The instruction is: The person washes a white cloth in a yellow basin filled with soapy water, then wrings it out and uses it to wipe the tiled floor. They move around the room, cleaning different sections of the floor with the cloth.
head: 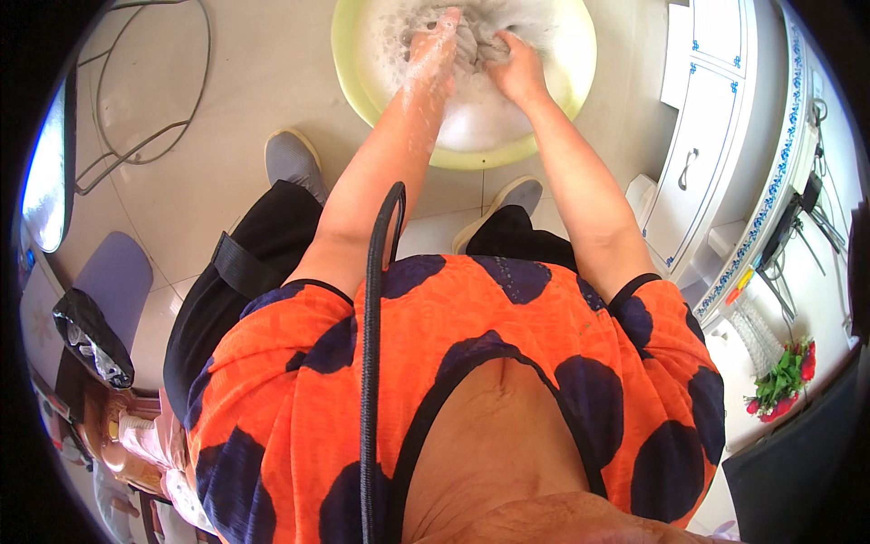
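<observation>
A pale yellow-green basin [476, 158] stands on the floor before me, full of white suds [486, 122]. In it lies a bunched, wet grey cloth [469, 44], partly covered by foam. My left hand [435, 51] grips the cloth's left part; suds cling to this hand and run up the forearm. On the other side, my right hand [518, 69] holds the cloth near the basin's middle, thumb on top and the other fingers largely hidden by cloth and foam. The two hands are a short way apart.
My grey shoes [293, 160] flank the basin's near side on the tiled floor. A white cabinet with blue trim [686, 163] stands at right, with cables and red flowers [781, 381] on its top. At left are a metal-rod frame [129, 146] and a purplish seat [122, 279] with a black bag [92, 336].
</observation>
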The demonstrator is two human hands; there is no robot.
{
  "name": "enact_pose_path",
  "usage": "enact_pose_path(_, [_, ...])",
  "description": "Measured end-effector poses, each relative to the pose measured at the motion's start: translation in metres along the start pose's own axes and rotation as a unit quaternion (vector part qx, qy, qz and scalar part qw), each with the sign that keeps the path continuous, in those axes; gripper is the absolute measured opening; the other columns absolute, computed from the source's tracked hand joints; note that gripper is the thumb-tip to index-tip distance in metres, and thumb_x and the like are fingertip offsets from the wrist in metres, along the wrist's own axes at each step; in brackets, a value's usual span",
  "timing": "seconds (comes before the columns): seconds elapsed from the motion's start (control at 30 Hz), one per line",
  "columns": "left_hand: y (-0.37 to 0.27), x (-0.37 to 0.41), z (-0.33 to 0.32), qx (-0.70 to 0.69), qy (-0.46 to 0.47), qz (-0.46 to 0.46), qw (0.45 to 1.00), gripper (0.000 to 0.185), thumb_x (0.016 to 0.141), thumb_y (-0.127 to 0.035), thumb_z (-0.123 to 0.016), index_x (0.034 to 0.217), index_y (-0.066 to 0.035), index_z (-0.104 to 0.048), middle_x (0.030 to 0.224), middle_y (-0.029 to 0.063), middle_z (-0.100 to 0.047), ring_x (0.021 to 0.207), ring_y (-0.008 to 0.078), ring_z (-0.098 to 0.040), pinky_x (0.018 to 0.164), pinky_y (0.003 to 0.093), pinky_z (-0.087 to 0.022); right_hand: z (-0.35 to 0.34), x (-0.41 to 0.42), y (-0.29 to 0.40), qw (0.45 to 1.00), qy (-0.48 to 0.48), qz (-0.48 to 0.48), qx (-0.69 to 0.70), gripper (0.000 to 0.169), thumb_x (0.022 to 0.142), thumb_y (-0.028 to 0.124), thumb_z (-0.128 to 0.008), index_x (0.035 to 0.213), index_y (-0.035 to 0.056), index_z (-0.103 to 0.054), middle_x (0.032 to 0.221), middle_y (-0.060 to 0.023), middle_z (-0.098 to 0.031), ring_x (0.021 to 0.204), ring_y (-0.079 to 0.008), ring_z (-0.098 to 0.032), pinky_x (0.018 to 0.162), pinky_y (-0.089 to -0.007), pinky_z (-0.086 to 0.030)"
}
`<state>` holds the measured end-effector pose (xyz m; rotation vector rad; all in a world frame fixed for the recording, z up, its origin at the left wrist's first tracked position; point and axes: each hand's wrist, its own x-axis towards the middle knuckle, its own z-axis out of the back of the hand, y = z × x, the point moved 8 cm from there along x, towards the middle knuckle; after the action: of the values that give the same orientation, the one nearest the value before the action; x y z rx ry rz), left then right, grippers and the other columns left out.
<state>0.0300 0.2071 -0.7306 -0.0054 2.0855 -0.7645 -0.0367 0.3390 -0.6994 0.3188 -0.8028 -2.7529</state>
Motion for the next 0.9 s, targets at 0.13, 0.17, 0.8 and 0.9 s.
enact_pose_path(0.13, [-0.001,0.006,0.01,-0.002,0.007,-0.003,1.0,0.058,0.085,-0.036,-0.059,0.123,0.004,-0.042,0.115,0.014,-0.053,0.106,0.0224,-0.051,0.093,0.0385,-0.039,-0.001,-0.023,0.032,0.764,0.111,-0.232,0.592,0.043,0.077,0.006,-0.053,0.117,-0.0083,-0.047,0.101,-0.0154,-0.058,0.087,-0.022,-0.059,0.075,-0.0316,-0.05])
enact_pose_path(0.17, [-0.002,0.006,0.01,-0.003,0.005,0.001,1.0,0.056,0.086,-0.037,-0.057,0.122,0.003,-0.043,0.113,0.0137,-0.054,0.104,0.0224,-0.052,0.092,0.0381,-0.039,0.007,-0.026,0.044,0.701,0.123,-0.184,0.678,0.041,0.079,0.008,-0.05,0.116,-0.0081,-0.048,0.103,-0.0163,-0.059,0.089,-0.0239,-0.059,0.078,-0.0334,-0.05])
enact_pose_path(0.8, [-0.013,-0.043,-0.067,-0.339,0.287,0.134,0.886,0.046,0.095,-0.04,-0.032,0.114,-0.004,-0.054,0.102,0.009,-0.062,0.095,0.0205,-0.059,0.082,0.0336,-0.049,0.098,-0.025,0.071,0.88,-0.061,-0.03,0.47,0.032,0.078,0.017,-0.057,0.107,0.0029,-0.055,0.107,-0.0145,-0.054,0.099,-0.027,-0.053,0.086,-0.0382,-0.043])
enact_pose_path(0.9, [-0.023,-0.048,-0.059,-0.33,0.312,0.133,0.881,0.045,0.092,-0.041,-0.042,0.11,-0.001,-0.054,0.101,0.0116,-0.061,0.089,0.0242,-0.06,0.079,0.0357,-0.05,0.102,-0.047,0.116,0.954,-0.136,0.242,0.113,0.024,0.066,0.012,-0.064,0.089,0.007,-0.06,0.106,-0.0148,-0.053,0.098,-0.0291,-0.052,0.087,-0.0397,-0.041])
